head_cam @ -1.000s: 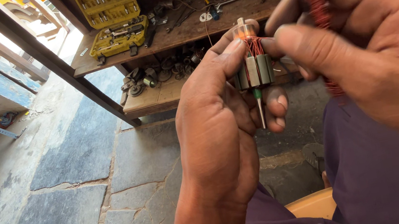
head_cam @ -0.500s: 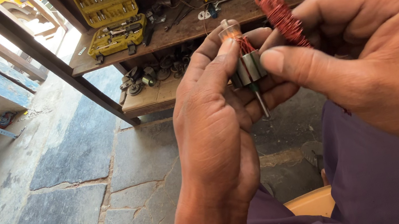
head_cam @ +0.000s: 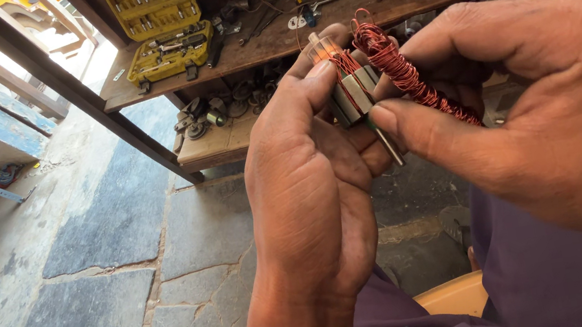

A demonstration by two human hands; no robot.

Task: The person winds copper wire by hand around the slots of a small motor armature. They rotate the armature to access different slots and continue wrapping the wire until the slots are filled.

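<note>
Our left hand [head_cam: 309, 176] pinches a small motor armature [head_cam: 352, 93] between thumb and fingers. Our right hand [head_cam: 537, 112] grasps a copper wire bundle [head_cam: 402, 72] touching it.

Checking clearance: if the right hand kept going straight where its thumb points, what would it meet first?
Likely the small grey metal armature, which the right hand's thumb tip already seems to touch; depth is unclear.

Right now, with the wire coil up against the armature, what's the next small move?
Probably feed the copper wire coil down into the slot of the small armature. The left hand pinches the core steady, and the right hand holds the coil beside it.
</note>
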